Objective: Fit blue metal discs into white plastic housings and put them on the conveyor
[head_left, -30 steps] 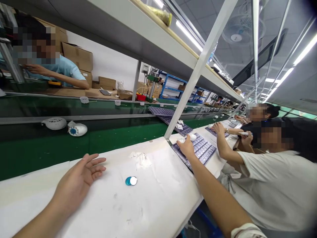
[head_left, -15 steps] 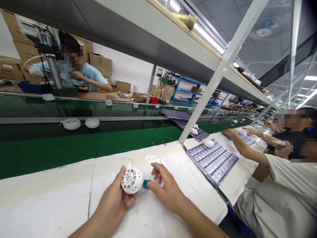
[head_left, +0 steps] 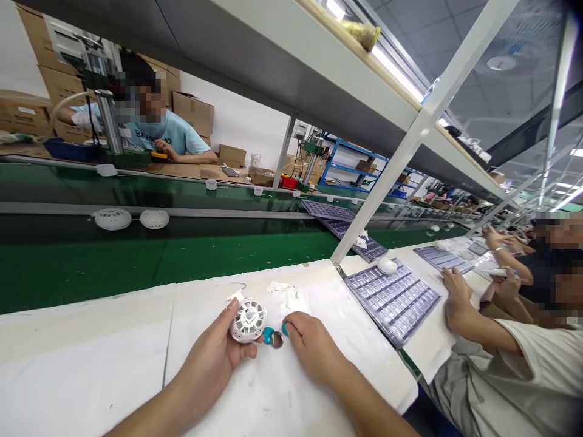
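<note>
My left hand (head_left: 223, 343) is closed around a round white vented plastic housing (head_left: 248, 320), its slotted face turned up towards me. A thin wire trails from a small white part (head_left: 237, 296) at its upper left. My right hand (head_left: 314, 346) pinches a small teal piece (head_left: 286, 328) between thumb and forefinger. Between the hands, beside the housing, are another small teal piece (head_left: 268, 335) and a round silvery piece (head_left: 276, 340); I cannot tell whether they touch my left fingertips or the table. Past my right hand lie crumpled white scraps (head_left: 291, 298).
White sheets cover the worktable (head_left: 113, 352). Along the green conveyor (head_left: 204, 249) sit white housings (head_left: 113, 219). A clear compartment tray (head_left: 396, 300) lies right of a slanted white post (head_left: 387, 176). A co-worker's arm (head_left: 473, 321) reaches in at right; another person sits across, behind a press (head_left: 109, 121).
My right hand has gone from spread fingers to a pinch on a teal piece. The silvery piece now shows between the hands. The housings on the conveyor appear further left.
</note>
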`<state>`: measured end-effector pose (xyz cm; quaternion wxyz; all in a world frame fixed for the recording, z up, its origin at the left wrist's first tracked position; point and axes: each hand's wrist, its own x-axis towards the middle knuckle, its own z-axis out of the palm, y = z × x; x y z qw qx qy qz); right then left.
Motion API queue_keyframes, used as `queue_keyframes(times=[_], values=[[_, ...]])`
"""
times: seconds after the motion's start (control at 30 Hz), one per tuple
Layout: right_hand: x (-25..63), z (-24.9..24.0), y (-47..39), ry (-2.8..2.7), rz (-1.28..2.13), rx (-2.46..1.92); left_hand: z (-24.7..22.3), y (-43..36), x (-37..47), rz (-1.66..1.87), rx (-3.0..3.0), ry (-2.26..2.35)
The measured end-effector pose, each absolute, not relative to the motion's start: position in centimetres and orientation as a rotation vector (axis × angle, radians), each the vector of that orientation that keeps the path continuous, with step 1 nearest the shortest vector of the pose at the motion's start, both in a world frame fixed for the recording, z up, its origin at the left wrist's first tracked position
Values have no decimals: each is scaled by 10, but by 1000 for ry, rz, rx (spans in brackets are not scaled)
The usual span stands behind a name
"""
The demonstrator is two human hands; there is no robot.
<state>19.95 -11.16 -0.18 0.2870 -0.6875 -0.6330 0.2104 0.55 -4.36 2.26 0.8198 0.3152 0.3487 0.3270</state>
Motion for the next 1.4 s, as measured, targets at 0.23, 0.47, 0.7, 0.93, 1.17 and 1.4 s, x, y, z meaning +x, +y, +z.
queue_keyframes(times=[0.23, 0.47, 0.7, 0.93, 1.17, 1.4], values=[[186, 28, -134, -1422, 788, -1562, 16, -51, 4, 686, 831, 638], [156, 46, -129, -1572, 664, -1464, 16, -55, 2, 630, 1026, 622], [152, 49, -126, -1625, 571, -1502, 22, -56, -1, 570, 1162, 678], [161, 39, -127, -1247, 883, -1595, 23, -54, -5, 468, 1229, 515], [132, 39, -137, -1030, 1336, -897, 34, -84, -11, 468, 989, 586], [121, 25, -136, -1170, 1084, -990, 41, -90, -5, 587, 844, 740]])
